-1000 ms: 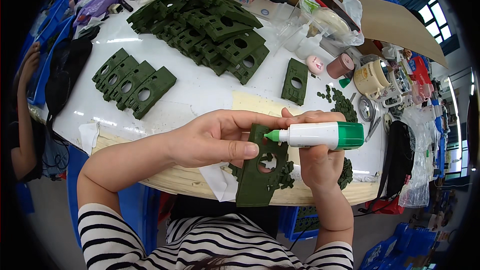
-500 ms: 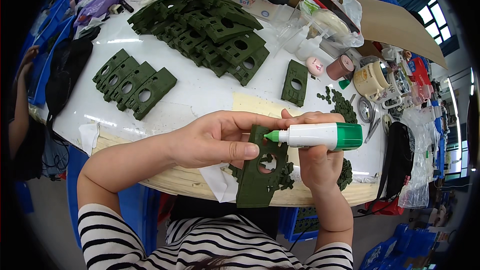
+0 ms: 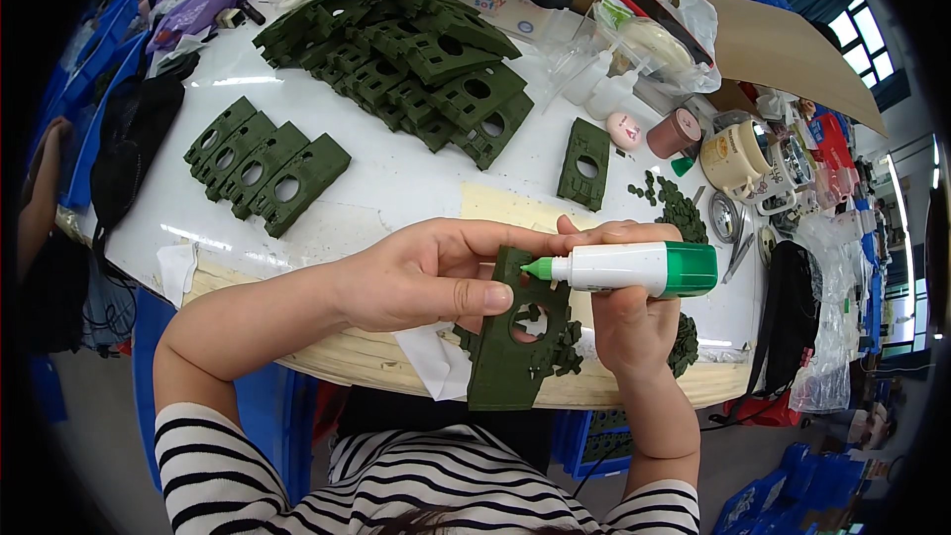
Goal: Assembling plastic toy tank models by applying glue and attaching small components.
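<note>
My left hand (image 3: 451, 272) grips a dark green plastic tank hull part (image 3: 510, 372) by its upper end, thumb on its face. A round hole goes through the part's middle. In my right hand (image 3: 634, 322) lies a white glue bottle (image 3: 619, 267) with a green base, held sideways. Its green pointed nozzle meets the hull part near the top; whether glue comes out cannot be made out. Small green pieces (image 3: 567, 352) lie behind the part at the table edge, and a heap of similar pieces (image 3: 682, 213) sits farther right.
A large pile of green hull parts (image 3: 416, 69) fills the far middle, with a row of several more (image 3: 263, 173) at left. One hull part (image 3: 584, 163) lies alone near a pink egg-shaped item (image 3: 624, 131) and a cream mug (image 3: 731, 157). Another person's arm (image 3: 40, 178) shows at far left.
My hands, the hull part and the glue bottle stay practically in place. At the far left, the other person's arm has shifted slightly.
</note>
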`<state>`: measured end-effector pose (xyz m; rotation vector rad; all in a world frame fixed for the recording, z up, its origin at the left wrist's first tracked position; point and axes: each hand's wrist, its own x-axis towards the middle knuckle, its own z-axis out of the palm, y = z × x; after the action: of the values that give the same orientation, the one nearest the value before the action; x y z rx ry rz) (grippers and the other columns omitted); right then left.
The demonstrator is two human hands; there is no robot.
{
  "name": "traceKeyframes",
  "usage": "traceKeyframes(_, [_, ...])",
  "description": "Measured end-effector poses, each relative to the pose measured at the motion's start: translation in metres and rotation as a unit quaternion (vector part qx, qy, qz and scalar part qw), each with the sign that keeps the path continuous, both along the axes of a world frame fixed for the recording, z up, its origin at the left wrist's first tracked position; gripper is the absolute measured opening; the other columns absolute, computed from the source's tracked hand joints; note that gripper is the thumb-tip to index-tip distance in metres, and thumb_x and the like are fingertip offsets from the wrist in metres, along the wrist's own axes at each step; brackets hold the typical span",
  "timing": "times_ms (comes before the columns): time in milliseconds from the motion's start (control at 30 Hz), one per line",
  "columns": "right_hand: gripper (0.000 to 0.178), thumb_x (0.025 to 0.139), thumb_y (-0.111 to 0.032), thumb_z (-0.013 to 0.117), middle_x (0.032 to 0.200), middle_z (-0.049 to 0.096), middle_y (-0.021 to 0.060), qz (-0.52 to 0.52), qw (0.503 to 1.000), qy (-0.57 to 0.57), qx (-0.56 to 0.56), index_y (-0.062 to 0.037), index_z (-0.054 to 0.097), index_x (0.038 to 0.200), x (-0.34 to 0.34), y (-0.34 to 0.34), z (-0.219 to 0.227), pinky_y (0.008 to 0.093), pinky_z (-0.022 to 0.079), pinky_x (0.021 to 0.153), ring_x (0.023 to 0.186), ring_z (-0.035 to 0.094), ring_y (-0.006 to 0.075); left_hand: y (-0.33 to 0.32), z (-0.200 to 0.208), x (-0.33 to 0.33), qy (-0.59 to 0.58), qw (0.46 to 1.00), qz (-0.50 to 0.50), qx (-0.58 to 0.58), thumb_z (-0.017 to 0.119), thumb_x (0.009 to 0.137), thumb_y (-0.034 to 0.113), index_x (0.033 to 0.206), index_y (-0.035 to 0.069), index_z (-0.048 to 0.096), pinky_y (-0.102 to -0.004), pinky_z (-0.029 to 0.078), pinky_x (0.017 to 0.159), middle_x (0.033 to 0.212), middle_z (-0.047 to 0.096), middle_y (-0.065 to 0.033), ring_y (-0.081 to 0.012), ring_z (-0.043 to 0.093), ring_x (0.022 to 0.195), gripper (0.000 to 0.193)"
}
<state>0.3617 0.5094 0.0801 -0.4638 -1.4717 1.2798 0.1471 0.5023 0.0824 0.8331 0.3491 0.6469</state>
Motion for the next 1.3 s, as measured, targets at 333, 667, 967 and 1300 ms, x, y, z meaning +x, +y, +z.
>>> traceKeyframes(333, [0.045, 0.087, -0.030, 0.061, 0.100, 0.057, 0.0147, 0.022, 1.000, 0.009, -0.002, 0.0024, 0.043, 0.113, 0.0001, 0.0006, 0.0019, 0.0501, 0.034, 0.103, 0.094, 0.060, 0.0216, 0.0010, 0.0028, 0.0010, -0.020, 1.000, 0.007, 0.015, 0.059, 0.088, 0.019, 0.135, -0.003, 0.033, -0.0416, 0.048, 0.092, 0.130, 0.045, -0.0154, -0.0227, 0.049, 0.116, 0.058])
traceKeyframes(667, [0.042, 0.087, -0.030, 0.060, 0.104, 0.055, 0.0135, 0.022, 0.999, -0.024, 0.043, 0.0036, 0.049, 0.110, -0.0010, 0.0030, 0.0027, 0.0476, 0.037, 0.102, 0.100, 0.058, 0.0228, 0.0002, -0.0009, 0.0004, -0.027, 1.000, 0.006, 0.008, 0.058, 0.089, 0.018, 0.135, -0.003, 0.031, -0.0425, 0.048, 0.092, 0.127, 0.047, -0.0156, -0.0236, 0.050, 0.115, 0.058])
traceKeyframes(967, [0.043, 0.087, -0.030, 0.061, 0.104, 0.055, 0.0133, 0.021, 0.998, -0.028, 0.046, 0.0037, 0.049, 0.111, 0.0001, 0.0027, 0.0017, 0.0471, 0.038, 0.101, 0.100, 0.059, 0.0227, 0.0007, -0.0009, -0.0003, -0.022, 1.000, 0.001, 0.010, 0.057, 0.089, 0.017, 0.135, -0.003, 0.031, -0.0434, 0.047, 0.093, 0.128, 0.046, -0.0157, -0.0244, 0.049, 0.116, 0.057])
traceKeyframes(1300, [0.043, 0.087, -0.031, 0.060, 0.098, 0.058, 0.0141, 0.001, 1.000, -0.003, 0.009, 0.0020, 0.046, 0.110, -0.0015, 0.0003, 0.0031, 0.0469, 0.040, 0.099, 0.096, 0.060, 0.0238, 0.0017, -0.0040, -0.0002, -0.011, 1.000, 0.008, 0.015, 0.058, 0.089, 0.018, 0.135, -0.004, 0.031, -0.0431, 0.047, 0.093, 0.130, 0.045, -0.0154, -0.0246, 0.047, 0.119, 0.058])
